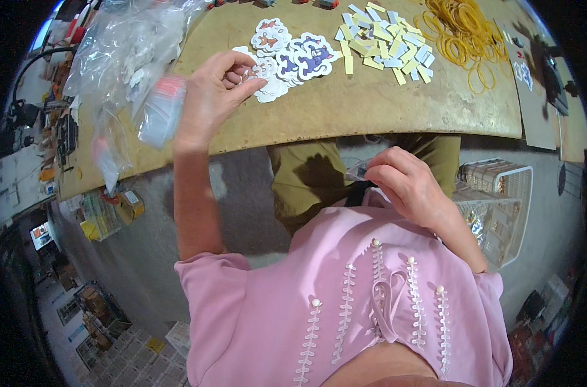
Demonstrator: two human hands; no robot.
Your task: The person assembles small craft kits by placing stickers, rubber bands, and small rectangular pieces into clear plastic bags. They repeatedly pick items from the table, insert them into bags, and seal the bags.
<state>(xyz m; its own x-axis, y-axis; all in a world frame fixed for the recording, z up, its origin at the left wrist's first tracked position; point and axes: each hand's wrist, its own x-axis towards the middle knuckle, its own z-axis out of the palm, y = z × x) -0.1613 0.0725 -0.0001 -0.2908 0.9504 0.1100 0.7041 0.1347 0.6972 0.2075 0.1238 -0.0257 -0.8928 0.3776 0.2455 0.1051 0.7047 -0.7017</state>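
Fingers, left hand point(211, 87): curled over the pile, with the thumb and index spread apart and a gap showing between them. Can't tell if any fingertip actually touches a piece.
Fingers, right hand point(409, 184): bent, down near the lap, right beside a bit of clear plastic point(356, 170). Can't really tell if they're pinching it, the grip side is turned away.
Cutouts: that's the heap of white-edged cartoon cutouts point(282, 69) on the bench point(371, 119), just under and to the right of the left hand. Some purple cat-looking ones, some brown or pale, overlapping all over the place.
Paper slips: loose scatter of little yellow and pale blue slips point(387, 45), just right of the cutouts.
Rubber bands: big tangled mess of yellow bands point(464, 29), right of the slips.
Plastic bags: crumpled clear bags point(135, 39) over on the left, plus a stack of clear packets point(159, 116) with a pinkish edge, near the left wrist.
Down below: olive trousers point(306, 184) under the bench edge, white plastic basket point(526, 206) on the right.
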